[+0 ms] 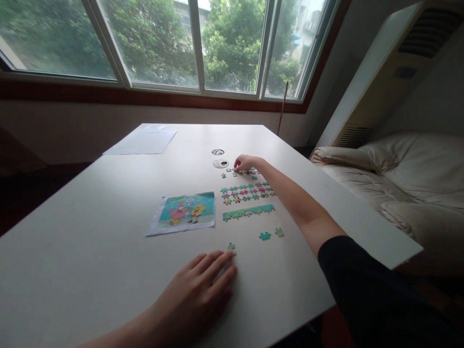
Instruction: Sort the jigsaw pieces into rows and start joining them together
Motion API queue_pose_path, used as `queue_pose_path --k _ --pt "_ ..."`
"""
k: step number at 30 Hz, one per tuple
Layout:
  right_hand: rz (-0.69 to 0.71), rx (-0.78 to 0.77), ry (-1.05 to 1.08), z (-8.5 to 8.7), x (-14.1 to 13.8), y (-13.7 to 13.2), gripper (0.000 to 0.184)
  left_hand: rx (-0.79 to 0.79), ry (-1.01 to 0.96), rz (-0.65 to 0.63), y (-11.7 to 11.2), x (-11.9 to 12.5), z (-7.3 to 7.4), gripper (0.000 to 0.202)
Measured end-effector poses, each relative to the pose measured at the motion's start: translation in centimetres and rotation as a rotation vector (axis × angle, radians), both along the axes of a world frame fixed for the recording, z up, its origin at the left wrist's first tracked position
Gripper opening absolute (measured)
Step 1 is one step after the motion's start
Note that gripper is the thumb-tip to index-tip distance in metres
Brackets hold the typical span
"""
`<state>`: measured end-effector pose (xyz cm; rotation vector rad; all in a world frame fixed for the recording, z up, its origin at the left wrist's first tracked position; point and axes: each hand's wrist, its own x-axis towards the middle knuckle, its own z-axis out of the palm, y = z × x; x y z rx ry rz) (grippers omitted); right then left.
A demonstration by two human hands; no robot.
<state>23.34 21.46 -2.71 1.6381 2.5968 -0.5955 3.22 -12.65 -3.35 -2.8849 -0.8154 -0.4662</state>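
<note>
My left hand [201, 285] lies flat and open on the white table [108, 241], fingertips touching a loose puzzle piece [231, 248]. My right hand [243, 163] reaches far across, fingers pinched together over a scatter of small puzzle pieces [250, 171]; what it grips is too small to make out. Between the hands lie rows of loose coloured pieces [246, 192], a joined green strip of pieces [248, 211] and two single pieces [270, 234]. A cartoon reference picture [183, 211] lies left of them.
A white sheet [141, 141] lies at the table's far left. Two round cable holes [219, 158] sit near my right hand. A cream sofa [398, 179] stands to the right of the table; windows run along the far wall.
</note>
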Motion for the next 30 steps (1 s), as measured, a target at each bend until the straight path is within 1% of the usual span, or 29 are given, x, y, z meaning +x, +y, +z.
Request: queue_pose_path --k 6,13,20,26,30 --pt "-0.001 -0.047 0.027 0.1 0.1 -0.4 0.034 -0.011 0.01 -0.002 0.1 0.0 0.0 0.029" --pt "-0.029 -0.063 0.061 0.3 0.3 -0.9 0.042 -0.014 -0.01 -0.008 0.0 0.0 0.0 0.028" --pt "-0.035 -0.087 0.065 0.6 0.1 -1.3 0.03 -0.021 -0.018 0.004 0.0 0.0 -0.2 0.03" --pt "-0.047 -0.053 0.108 0.5 -0.1 -2.0 0.032 -0.042 -0.022 -0.003 0.1 -0.1 -0.2 0.029" --pt "-0.026 0.022 0.178 1.3 0.1 -3.2 0.029 -0.045 -0.021 0.006 0.1 -0.1 -0.1 0.029"
